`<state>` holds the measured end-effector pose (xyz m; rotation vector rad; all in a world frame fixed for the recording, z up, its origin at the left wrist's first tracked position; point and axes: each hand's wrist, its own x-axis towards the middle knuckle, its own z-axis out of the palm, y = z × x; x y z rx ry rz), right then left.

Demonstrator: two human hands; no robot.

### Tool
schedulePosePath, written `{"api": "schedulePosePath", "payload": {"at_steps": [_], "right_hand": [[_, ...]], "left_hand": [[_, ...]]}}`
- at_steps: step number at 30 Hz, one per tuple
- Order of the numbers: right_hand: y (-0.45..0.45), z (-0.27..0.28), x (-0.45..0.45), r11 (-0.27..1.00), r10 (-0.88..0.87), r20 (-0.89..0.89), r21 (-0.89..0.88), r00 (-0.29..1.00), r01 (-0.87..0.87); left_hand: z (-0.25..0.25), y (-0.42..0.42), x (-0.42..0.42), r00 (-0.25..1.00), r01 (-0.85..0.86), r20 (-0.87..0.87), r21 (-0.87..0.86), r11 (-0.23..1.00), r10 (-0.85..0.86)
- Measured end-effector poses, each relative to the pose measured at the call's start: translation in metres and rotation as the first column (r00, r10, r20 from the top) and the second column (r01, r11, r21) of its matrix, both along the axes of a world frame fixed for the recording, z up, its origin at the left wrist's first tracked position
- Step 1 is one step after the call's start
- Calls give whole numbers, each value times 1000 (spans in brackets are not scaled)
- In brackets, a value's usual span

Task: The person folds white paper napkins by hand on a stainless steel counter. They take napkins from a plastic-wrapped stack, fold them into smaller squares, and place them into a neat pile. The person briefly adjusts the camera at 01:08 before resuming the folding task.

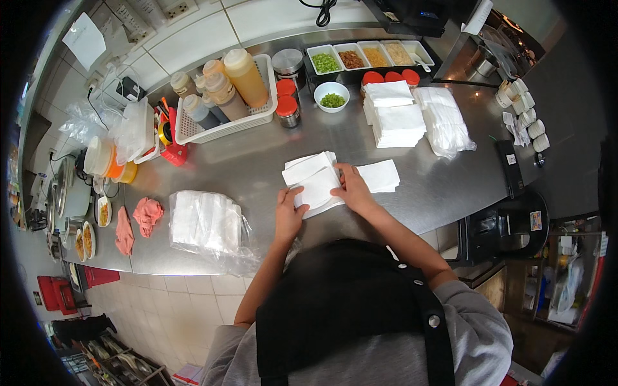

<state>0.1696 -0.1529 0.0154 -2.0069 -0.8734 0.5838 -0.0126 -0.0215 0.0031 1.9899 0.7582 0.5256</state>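
Several white paper napkins (pixel 316 186) lie overlapped on the steel counter in front of me. My left hand (pixel 291 212) grips their lower left edge between thumb and fingers. At their right edge is my right hand (pixel 352 187), its thumb and fingertips on the paper. A smaller group of napkins (pixel 381 176) lies just right of that hand. Farther back stands a tall stack of folded napkins (pixel 398 120), beside a plastic-wrapped pack of napkins (pixel 444 118). To the left rests another clear bag of napkins (pixel 206 223).
Behind are a white basket of squeeze bottles (pixel 231 128), red-lidded jars (pixel 288 111), a bowl of chopped greens (pixel 332 96) and topping trays (pixel 372 55). Pink cloths (pixel 147 216) and small dishes (pixel 87 241) lie at left. A black box-like object (pixel 509 169) lies near the right edge.
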Motion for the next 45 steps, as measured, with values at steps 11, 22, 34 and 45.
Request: {"api": "schedulePosePath", "payload": {"at_steps": [11, 22, 34, 45], "right_hand": [[-1, 27, 7, 987, -113, -452, 49, 885, 151], [-77, 31, 81, 928, -262, -244, 202, 934, 313], [-98, -17, 75, 889, -458, 130, 73, 879, 453], [-67, 1, 35, 1000, 15, 260, -9, 965, -13]], "left_hand": [[32, 8, -2, 997, 13, 65, -674, 738, 42], [21, -13, -3, 978, 201, 35, 82, 976, -204], [31, -14, 0, 948, 319, -89, 323, 891, -306], [21, -13, 1, 951, 305, -72, 363, 880, -300]]}}
